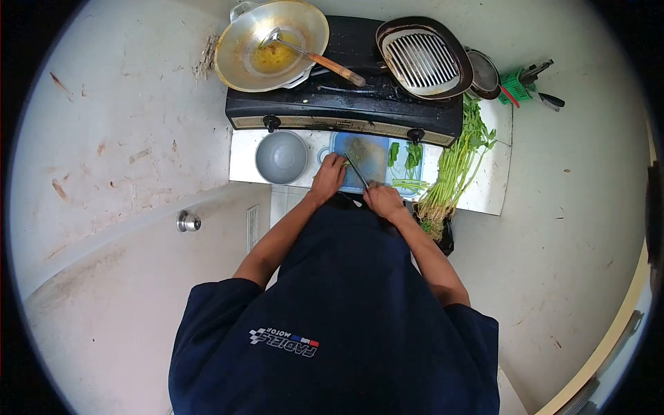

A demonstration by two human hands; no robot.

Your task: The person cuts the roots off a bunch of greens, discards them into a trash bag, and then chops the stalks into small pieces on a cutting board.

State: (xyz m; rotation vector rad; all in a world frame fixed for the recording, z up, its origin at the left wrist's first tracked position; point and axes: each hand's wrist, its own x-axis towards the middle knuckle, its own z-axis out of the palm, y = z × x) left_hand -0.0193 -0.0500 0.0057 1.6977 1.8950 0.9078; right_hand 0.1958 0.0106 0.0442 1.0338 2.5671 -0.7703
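My right hand point(384, 199) is wrapped round the handle of a knife point(357, 171), whose blade slants up and left across a blue cutting board point(379, 160). Close to the blade's left side, my left hand point(329, 177) has its fingers bent together over the board's left edge. A bit of green stem shows at those fingertips; most of it is hidden. Dark green leaves point(413, 156) and some cut pale stalks point(409, 185) lie on the right part of the board. A grey bowl point(281, 158) stands left of my left hand.
Behind the board is a black gas stove point(346, 104) with a wok point(232, 62), a wooden-handled ladle point(332, 66) and a grill pan point(425, 59). A large bunch of leafy stalks point(456, 166) hangs over the counter's front edge at right. A green basket point(513, 84) holds utensils.
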